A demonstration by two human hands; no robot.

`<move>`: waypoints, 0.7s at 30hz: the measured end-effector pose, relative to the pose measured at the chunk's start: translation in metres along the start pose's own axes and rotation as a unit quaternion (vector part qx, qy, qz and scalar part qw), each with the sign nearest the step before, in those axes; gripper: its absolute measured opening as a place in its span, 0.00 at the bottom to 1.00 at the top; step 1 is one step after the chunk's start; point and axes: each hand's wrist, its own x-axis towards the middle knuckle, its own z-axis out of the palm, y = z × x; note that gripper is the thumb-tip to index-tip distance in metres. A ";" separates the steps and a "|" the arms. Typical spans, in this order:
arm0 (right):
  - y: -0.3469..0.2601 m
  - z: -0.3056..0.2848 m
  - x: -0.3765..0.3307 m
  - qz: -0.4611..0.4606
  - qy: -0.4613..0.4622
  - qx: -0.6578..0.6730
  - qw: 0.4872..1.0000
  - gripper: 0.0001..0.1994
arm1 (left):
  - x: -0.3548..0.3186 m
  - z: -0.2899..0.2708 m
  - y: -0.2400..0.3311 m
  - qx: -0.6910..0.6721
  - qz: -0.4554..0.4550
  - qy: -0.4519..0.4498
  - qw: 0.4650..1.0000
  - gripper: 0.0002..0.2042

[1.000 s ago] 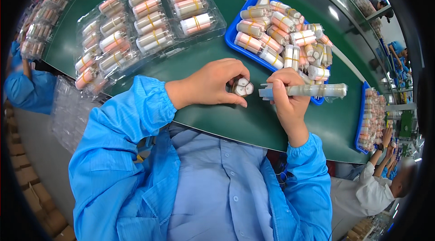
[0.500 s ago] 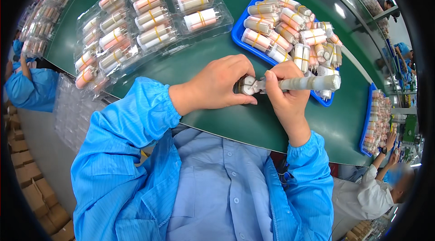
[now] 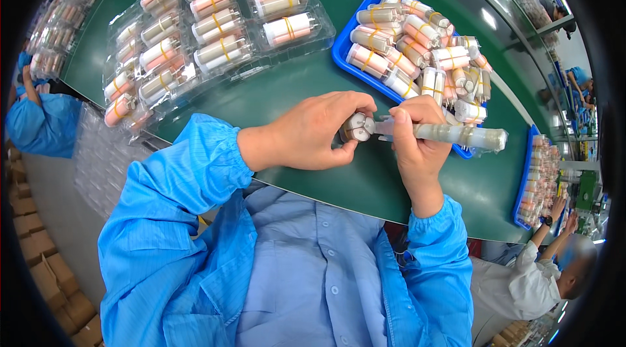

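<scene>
Above the green table, the left hand curled closed around a cylinder bundle, its end turned right, presumably exposed for the pale-handled tool that the right hand clasped near its tip, perhaps for control.

Bright blue sleeves, paler blue shirt. Dark green tabletop, blue tray. Cylinders in white, pink and grey-beige, crossed by yellow bands. The pen-like tool is whitish and translucent.
</scene>
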 end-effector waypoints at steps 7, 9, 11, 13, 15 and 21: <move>0.005 0.004 0.001 -0.035 -0.032 -0.023 0.999 0.04 | 0.002 -0.001 0.003 0.002 -0.008 -0.019 1.000 0.31; 0.004 0.005 0.001 -0.018 -0.047 -0.017 0.999 0.04 | 0.002 0.000 0.002 0.022 0.029 0.012 0.999 0.30; 0.005 0.006 0.000 -0.035 -0.050 -0.024 0.998 0.04 | 0.002 0.002 -0.003 0.091 0.011 0.018 0.996 0.30; 0.007 0.006 -0.001 -0.038 -0.047 -0.022 0.998 0.04 | 0.000 0.004 -0.004 0.121 -0.008 0.022 0.992 0.30; 0.008 0.005 -0.001 -0.026 -0.039 -0.011 0.999 0.04 | -0.001 0.007 -0.002 0.113 -0.027 0.024 0.993 0.30; 0.010 -0.001 0.000 0.030 0.001 0.042 0.999 0.04 | 0.002 0.003 -0.002 -0.060 -0.058 0.000 0.997 0.31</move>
